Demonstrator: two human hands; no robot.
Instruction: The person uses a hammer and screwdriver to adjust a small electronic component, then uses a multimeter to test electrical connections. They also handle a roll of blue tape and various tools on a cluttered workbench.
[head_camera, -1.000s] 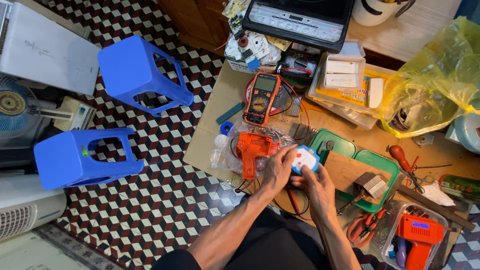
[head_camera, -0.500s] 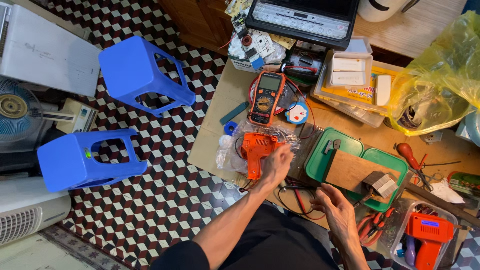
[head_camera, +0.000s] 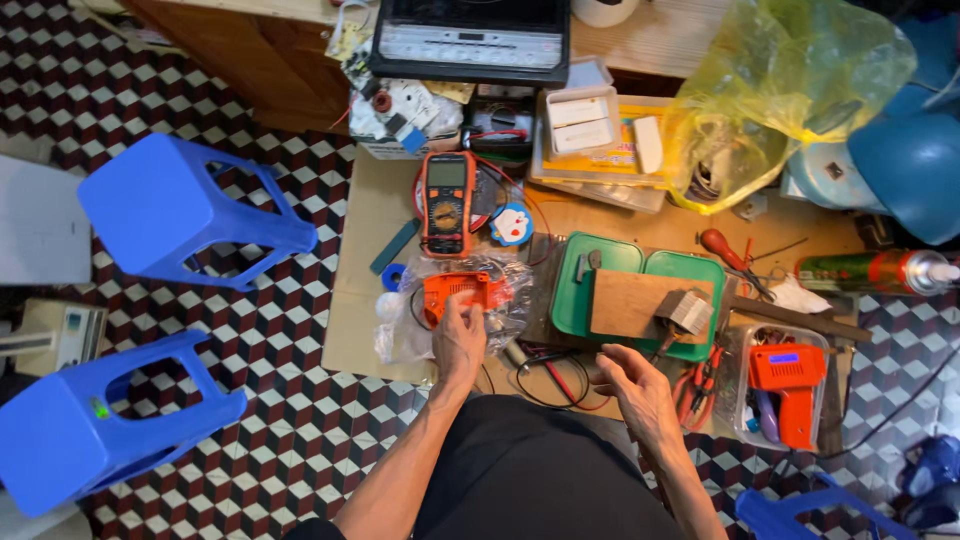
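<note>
1. Left hand (head_camera: 459, 338) lies on the near edge of an orange plastic tool housing (head_camera: 458, 293); fingers curl over its rim in a grip, thumb side partly hidden, so how tightly it clamps cannot be told

2. The housing sits just beyond the left fingertips, on a crumpled clear plastic bag (head_camera: 440, 305) that spreads out on both sides of the hand

3. Handling judgement: the housing looks like a light, stiff moulded shell; smooth plastic on a slick bag, so liable to slide. Best taken by the solid edges, not the slotted vent face. Thin wires seem to trail from it; these would snag or tear if pulled

4. Left forearm reaches straight forward from the body, wrist nearly flat, palm down

5. Right hand (head_camera: 636, 385) hovers empty to the right of the left one, palm down, fingers loosely spread and slightly bent, touching nothing

6. Just ahead of the right hand: red and black test leads (head_camera: 545, 372) on the work surface; farther ahead, a green tray (head_camera: 570, 290) bearing a wooden board (head_camera: 630, 305) and a small grey component (head_camera: 686, 312)

7. Beyond the left hand: an orange-cased multimeter (head_camera: 447, 203) and a small round blue-and-white cartoon figure (head_camera: 511, 224)

8. Right of the right hand: an orange gun-shaped tool (head_camera: 790, 385) in a clear tub

9. Far left of the left hand: two blue plastic stools (head_camera: 185, 210) on the chequered floor
</note>
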